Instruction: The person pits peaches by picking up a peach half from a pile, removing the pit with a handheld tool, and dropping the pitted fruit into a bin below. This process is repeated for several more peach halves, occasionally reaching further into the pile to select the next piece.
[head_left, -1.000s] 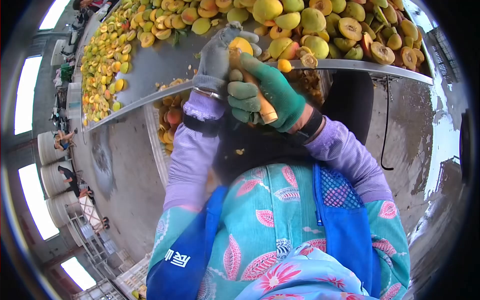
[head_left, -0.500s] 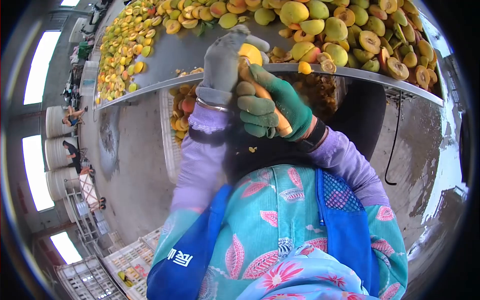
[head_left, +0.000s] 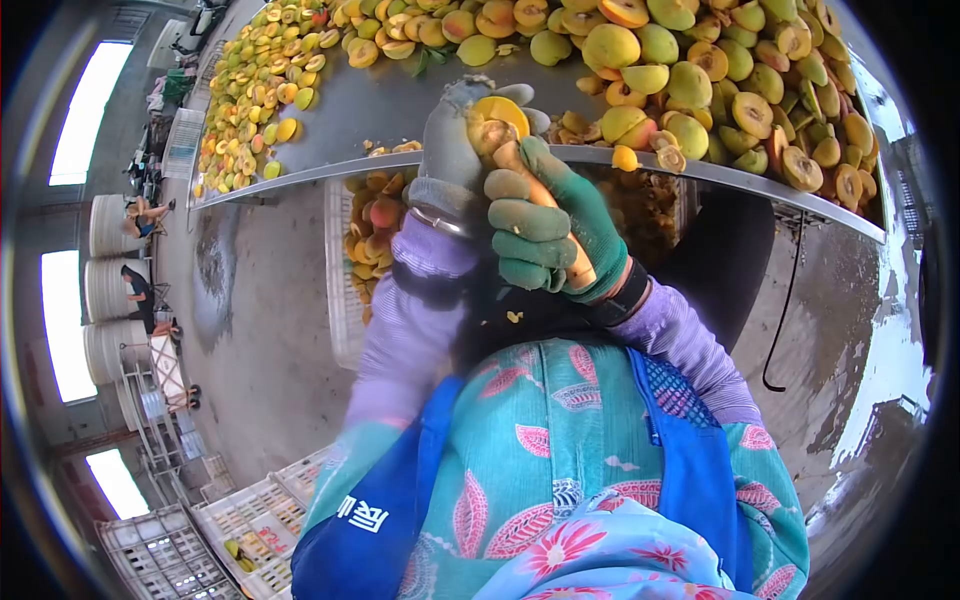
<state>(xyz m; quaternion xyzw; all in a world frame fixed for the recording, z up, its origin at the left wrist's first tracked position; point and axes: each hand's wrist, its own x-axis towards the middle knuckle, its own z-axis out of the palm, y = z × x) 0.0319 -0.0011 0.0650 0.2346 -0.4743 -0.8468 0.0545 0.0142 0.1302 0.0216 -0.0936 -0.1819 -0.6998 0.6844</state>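
Note:
My left hand (head_left: 452,145), in a grey glove, holds a halved yellow fruit (head_left: 503,112) with its cut face up, over the table's front edge. My right hand (head_left: 560,225), in a green glove, is wrapped round a light wooden handle (head_left: 577,262). The handle's upper end touches the brownish middle of the fruit; whatever tip it has is hidden there. Many halved and whole fruits (head_left: 690,85) lie heaped on the metal table (head_left: 375,105) beyond my hands.
Under the table edge, a white crate (head_left: 340,270) holds fruit pieces. More white crates (head_left: 155,560) stand at the lower left. A dark hooked rod (head_left: 792,300) hangs at the right. Two people (head_left: 140,295) sit far off at the left, near large pale tubs (head_left: 105,290).
The halved fruit's cut face now shows more openly in my left hand, with the handle's end against it. Both hands appear slightly lower and further right in the view.

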